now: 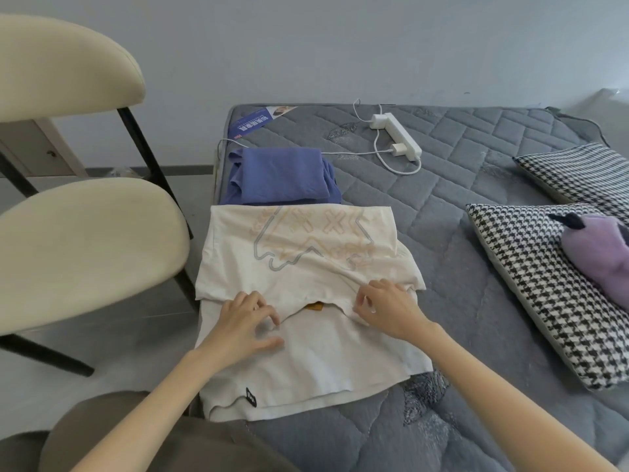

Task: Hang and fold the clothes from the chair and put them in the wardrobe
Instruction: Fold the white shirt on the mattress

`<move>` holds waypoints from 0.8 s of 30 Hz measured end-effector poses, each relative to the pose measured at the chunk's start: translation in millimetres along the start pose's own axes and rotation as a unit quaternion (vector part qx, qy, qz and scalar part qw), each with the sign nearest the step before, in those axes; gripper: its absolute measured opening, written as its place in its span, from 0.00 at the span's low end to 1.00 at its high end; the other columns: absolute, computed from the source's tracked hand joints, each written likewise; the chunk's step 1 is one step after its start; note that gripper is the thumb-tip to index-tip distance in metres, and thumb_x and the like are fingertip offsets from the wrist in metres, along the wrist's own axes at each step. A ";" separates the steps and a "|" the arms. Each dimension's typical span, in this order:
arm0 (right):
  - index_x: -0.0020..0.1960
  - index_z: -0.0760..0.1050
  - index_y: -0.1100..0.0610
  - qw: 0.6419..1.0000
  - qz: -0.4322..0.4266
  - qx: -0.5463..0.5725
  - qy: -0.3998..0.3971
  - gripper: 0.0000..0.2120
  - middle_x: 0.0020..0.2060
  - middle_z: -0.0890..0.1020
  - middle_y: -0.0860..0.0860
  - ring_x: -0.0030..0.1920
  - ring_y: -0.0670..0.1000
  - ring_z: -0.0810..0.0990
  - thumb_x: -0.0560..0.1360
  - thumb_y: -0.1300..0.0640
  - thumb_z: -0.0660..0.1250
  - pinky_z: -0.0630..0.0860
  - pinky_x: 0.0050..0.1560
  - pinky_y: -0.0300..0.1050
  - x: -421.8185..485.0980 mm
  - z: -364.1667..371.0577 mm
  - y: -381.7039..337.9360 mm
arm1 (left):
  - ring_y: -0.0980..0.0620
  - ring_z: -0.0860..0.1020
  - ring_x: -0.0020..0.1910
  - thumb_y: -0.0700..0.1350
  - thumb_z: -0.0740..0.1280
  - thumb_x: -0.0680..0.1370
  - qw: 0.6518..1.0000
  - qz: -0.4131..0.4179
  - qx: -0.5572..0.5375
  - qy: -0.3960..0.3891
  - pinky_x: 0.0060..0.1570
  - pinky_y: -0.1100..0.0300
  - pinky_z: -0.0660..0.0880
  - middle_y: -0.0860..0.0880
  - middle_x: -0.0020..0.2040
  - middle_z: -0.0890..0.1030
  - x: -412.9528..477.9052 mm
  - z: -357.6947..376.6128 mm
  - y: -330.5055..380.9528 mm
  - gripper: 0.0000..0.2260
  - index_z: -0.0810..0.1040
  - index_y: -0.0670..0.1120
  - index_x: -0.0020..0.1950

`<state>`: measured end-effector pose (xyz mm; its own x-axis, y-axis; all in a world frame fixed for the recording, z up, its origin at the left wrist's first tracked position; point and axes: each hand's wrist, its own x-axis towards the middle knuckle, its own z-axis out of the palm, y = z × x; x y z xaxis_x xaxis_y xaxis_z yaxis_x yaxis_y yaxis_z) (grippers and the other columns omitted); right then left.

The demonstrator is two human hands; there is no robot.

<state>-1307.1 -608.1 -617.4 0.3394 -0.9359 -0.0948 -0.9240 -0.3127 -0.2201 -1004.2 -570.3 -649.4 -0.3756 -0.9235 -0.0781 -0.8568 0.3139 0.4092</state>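
Observation:
A cream T-shirt with an orange and grey print lies on the grey mattress, its upper part folded down over the lower part. My left hand rests on the shirt at the folded edge, fingers curled, with no fabric plainly pinched. My right hand pinches the folded edge on the right. A small orange label shows in the neck opening between my hands. Just beyond the cream shirt lies a folded blue garment.
A cream chair with black legs stands on the left, close to the mattress edge. A white power strip with cables lies at the back. Two houndstooth cushions and a purple plush toy lie at the right.

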 end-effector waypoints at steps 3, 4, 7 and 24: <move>0.50 0.69 0.52 1.000 0.013 -0.001 0.020 0.07 0.45 0.69 0.45 0.49 0.50 0.67 0.75 0.52 0.63 0.64 0.48 0.46 -23.8 0.2 16.9 | 0.56 0.64 0.55 0.73 0.59 0.65 0.996 0.013 0.031 -0.083 0.55 0.59 0.61 0.57 0.53 0.66 -13.1 0.0 17.8 0.29 0.71 0.60 0.60; 0.50 0.67 0.53 0.999 0.031 0.011 0.011 0.07 0.46 0.69 0.47 0.49 0.51 0.66 0.75 0.55 0.63 0.65 0.48 0.47 -32.7 1.2 22.8 | 0.56 0.64 0.56 0.72 0.62 0.66 0.993 0.016 0.042 -0.105 0.56 0.59 0.61 0.57 0.55 0.66 -16.7 2.3 23.7 0.29 0.69 0.60 0.62; 0.51 0.62 0.56 0.988 0.105 0.102 -0.049 0.10 0.50 0.66 0.51 0.52 0.55 0.63 0.72 0.64 0.60 0.65 0.49 0.47 -61.3 2.6 33.8 | 0.54 0.62 0.61 0.70 0.67 0.66 0.987 0.008 0.053 -0.154 0.59 0.55 0.62 0.56 0.59 0.64 -26.8 14.1 37.3 0.31 0.65 0.61 0.66; 0.59 0.59 0.55 0.823 0.294 0.421 0.241 0.18 0.46 0.75 0.48 0.49 0.55 0.78 0.76 0.64 0.64 0.69 0.39 0.43 -112.7 54.0 -3.4 | 0.44 0.58 0.70 0.53 0.62 0.74 0.971 -0.029 0.194 -0.135 0.64 0.44 0.63 0.47 0.73 0.55 -62.9 53.9 65.9 0.33 0.51 0.59 0.76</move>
<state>-1332.7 -492.8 -658.4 -0.4207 -0.9042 -0.0737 -0.3840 0.2511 -0.8885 -1056.1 -479.7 -666.5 -0.3572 -0.8668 -0.3478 -0.9280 0.3717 0.0269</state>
